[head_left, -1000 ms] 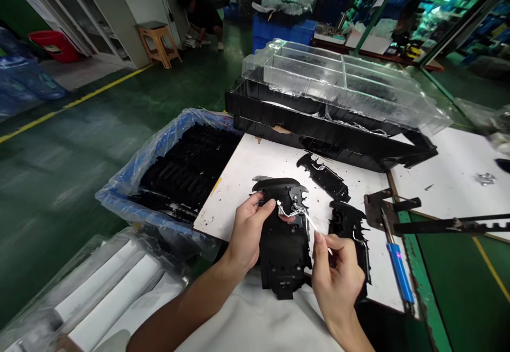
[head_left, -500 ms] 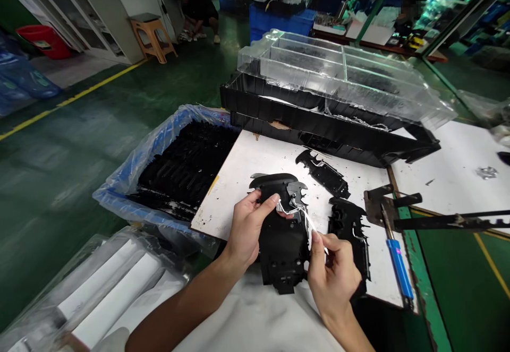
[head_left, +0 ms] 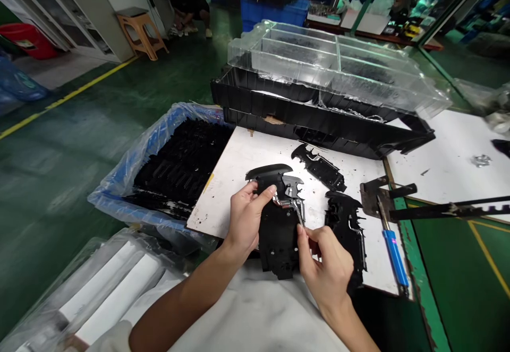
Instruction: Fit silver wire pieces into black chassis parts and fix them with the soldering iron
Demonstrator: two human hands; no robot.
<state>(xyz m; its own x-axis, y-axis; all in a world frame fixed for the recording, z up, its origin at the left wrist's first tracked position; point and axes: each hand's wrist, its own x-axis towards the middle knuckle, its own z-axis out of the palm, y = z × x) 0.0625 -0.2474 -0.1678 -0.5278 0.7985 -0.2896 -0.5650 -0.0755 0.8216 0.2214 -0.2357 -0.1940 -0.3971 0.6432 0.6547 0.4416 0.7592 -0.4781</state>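
My left hand (head_left: 244, 224) is closed on the left edge of a flat black plastic part (head_left: 279, 238), thumb on top. The part has a curved top end, a notched right side and small holes. A thin shiny silver-white strip (head_left: 287, 202) bends across its upper middle and down its right side. My right hand (head_left: 327, 263) pinches the strip's lower end beside the part's right edge; its very tip is hidden by my fingers. Two similar black parts lie on the white board, a smaller one (head_left: 321, 170) behind and a larger one (head_left: 347, 230) to the right.
A blue crate (head_left: 113, 182) lined with plastic, full of black parts, stands left of the white board (head_left: 217, 192). Behind are black trays (head_left: 255, 105) under a clear divided tray (head_left: 295, 65). A blue-handled tool (head_left: 395, 259) rests against a metal bracket (head_left: 376, 198) at right. A person (head_left: 189, 1) crouches far back.
My right hand has moved slightly left and up, bringing the strip from standing out off the part to close along its right edge. My left hand keeps its hold. The camera view has shifted slightly.
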